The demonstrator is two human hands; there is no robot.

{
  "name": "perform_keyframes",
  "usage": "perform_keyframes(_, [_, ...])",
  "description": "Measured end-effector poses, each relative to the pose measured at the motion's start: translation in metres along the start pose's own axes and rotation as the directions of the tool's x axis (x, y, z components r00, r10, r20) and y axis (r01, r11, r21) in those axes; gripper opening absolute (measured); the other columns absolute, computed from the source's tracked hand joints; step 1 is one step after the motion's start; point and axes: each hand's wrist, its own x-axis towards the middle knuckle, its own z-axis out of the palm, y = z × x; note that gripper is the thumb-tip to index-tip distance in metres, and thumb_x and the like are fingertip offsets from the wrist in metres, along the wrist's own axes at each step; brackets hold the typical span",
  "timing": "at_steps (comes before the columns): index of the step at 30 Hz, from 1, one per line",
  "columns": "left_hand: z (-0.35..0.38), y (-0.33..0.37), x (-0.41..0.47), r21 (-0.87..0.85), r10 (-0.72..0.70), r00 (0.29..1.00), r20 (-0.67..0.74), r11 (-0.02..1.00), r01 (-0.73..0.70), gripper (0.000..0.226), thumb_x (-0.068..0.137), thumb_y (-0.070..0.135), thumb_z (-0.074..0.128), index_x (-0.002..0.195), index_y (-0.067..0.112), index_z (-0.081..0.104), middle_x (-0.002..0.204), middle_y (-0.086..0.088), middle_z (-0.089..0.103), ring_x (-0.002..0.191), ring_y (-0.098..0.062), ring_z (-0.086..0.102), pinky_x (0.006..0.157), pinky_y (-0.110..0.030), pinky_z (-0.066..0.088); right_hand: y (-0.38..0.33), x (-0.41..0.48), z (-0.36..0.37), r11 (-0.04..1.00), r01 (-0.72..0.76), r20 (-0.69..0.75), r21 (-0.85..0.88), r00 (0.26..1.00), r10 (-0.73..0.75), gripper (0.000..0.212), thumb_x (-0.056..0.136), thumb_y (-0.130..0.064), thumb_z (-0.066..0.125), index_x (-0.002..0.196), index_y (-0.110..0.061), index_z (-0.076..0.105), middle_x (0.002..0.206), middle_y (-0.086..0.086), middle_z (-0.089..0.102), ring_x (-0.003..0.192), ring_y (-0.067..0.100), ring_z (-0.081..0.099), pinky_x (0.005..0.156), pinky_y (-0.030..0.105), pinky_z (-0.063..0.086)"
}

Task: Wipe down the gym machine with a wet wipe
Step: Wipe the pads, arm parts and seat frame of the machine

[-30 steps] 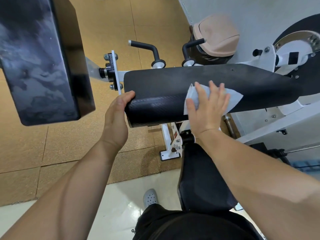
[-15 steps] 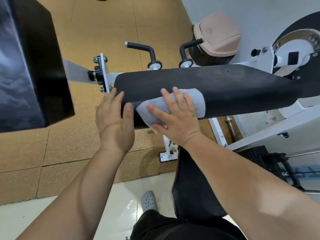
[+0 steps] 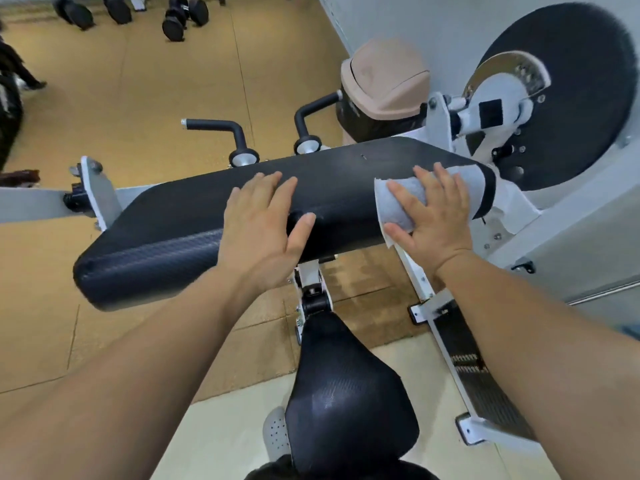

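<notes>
A long black arm pad (image 3: 180,233) of the gym machine runs across the middle of the view. My right hand (image 3: 433,216) presses a white wet wipe (image 3: 398,202) flat onto the pad's right end, fingers spread and straight. My left hand (image 3: 263,226) rests flat on the middle of the pad, fingers straight, thumb over the front edge. Below the pad sits the black seat (image 3: 346,393).
Two black handles (image 3: 221,129) stick up behind the pad. A bin with a tan lid (image 3: 384,84) stands by the wall. A large black disc (image 3: 575,95) is at the right. A white frame rail with a grip plate (image 3: 474,379) lies on the floor. Dumbbells (image 3: 180,15) sit far back.
My right hand has slid the wipe from the pad's left end to its right end. My left hand moved from the left end to the middle of the pad.
</notes>
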Motion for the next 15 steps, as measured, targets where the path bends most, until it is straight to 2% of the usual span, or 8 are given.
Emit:
perform_keyframes(3, [0.019, 0.04, 0.036, 0.016, 0.037, 0.999, 0.026, 0.999, -0.038, 0.066, 0.099, 0.053, 0.027, 0.148, 0.013, 0.046, 0.151, -0.011, 0.047, 0.142, -0.031, 0.039, 0.117, -0.054, 0.031, 0.034, 0.0, -0.002, 0.998, -0.054, 0.001, 0.039, 0.999, 0.054, 0.067, 0.093, -0.067, 0.037, 0.155, -0.043, 0.03, 0.163, 0.012, 0.026, 0.154, 0.037, 0.013, 0.126, 0.055, 0.002])
perform_keyframes(5, [0.031, 0.057, 0.05, 0.023, -0.006, 1.0, 0.022, 1.0, 0.005, 0.065, 0.1, 0.052, 0.024, 0.147, 0.013, 0.047, 0.15, -0.01, 0.049, 0.14, -0.031, 0.042, 0.116, -0.052, 0.032, 0.035, -0.002, 0.0, 0.994, -0.078, -0.026, 0.073, 0.996, 0.08, 0.066, 0.095, -0.066, 0.037, 0.156, -0.041, 0.028, 0.164, 0.014, 0.023, 0.155, 0.039, 0.01, 0.126, 0.056, 0.002])
perform_keyframes(8, [0.046, 0.071, 0.055, 0.148, -0.108, 0.994, -0.004, 0.983, 0.107, 0.061, 0.103, 0.052, 0.024, 0.147, 0.016, 0.046, 0.148, -0.008, 0.051, 0.138, -0.031, 0.043, 0.113, -0.051, 0.034, 0.014, -0.011, 0.004, 0.968, -0.19, -0.056, 0.163, 0.978, 0.202, 0.067, 0.098, -0.06, 0.036, 0.159, -0.036, 0.022, 0.169, 0.018, 0.009, 0.157, 0.041, -0.001, 0.126, 0.057, -0.001])
perform_keyframes(10, [0.051, 0.073, 0.055, 0.205, -0.121, 0.993, -0.017, 0.971, 0.122, 0.06, 0.102, 0.053, 0.025, 0.147, 0.018, 0.045, 0.148, -0.007, 0.051, 0.138, -0.031, 0.042, 0.111, -0.051, 0.033, -0.015, -0.016, 0.007, 0.956, -0.21, -0.06, 0.204, 0.972, 0.227, 0.069, 0.1, -0.059, 0.035, 0.161, -0.034, 0.017, 0.17, 0.021, 0.0, 0.156, 0.043, -0.009, 0.125, 0.057, -0.006])
perform_keyframes(13, [0.052, 0.075, 0.056, 0.22, -0.13, 0.991, -0.028, 0.966, 0.133, 0.062, 0.1, 0.053, 0.024, 0.145, 0.017, 0.048, 0.146, -0.008, 0.053, 0.135, -0.032, 0.045, 0.106, -0.051, 0.035, -0.062, -0.026, 0.016, 0.993, -0.035, -0.061, 0.112, 0.997, 0.042, 0.073, 0.103, -0.057, 0.032, 0.164, -0.032, 0.002, 0.17, 0.014, -0.006, 0.154, 0.04, -0.015, 0.123, 0.055, -0.014])
perform_keyframes(15, [0.053, 0.076, 0.057, 0.239, -0.136, 0.99, -0.029, 0.961, 0.139, 0.061, 0.101, 0.052, 0.024, 0.144, 0.018, 0.049, 0.143, -0.008, 0.055, 0.132, -0.033, 0.046, 0.104, -0.051, 0.036, -0.063, -0.029, 0.023, 0.996, 0.088, -0.092, 0.019, 0.992, -0.086, 0.075, 0.105, -0.058, 0.03, 0.164, -0.029, -0.005, 0.171, 0.007, -0.005, 0.154, 0.035, -0.014, 0.124, 0.05, -0.014])
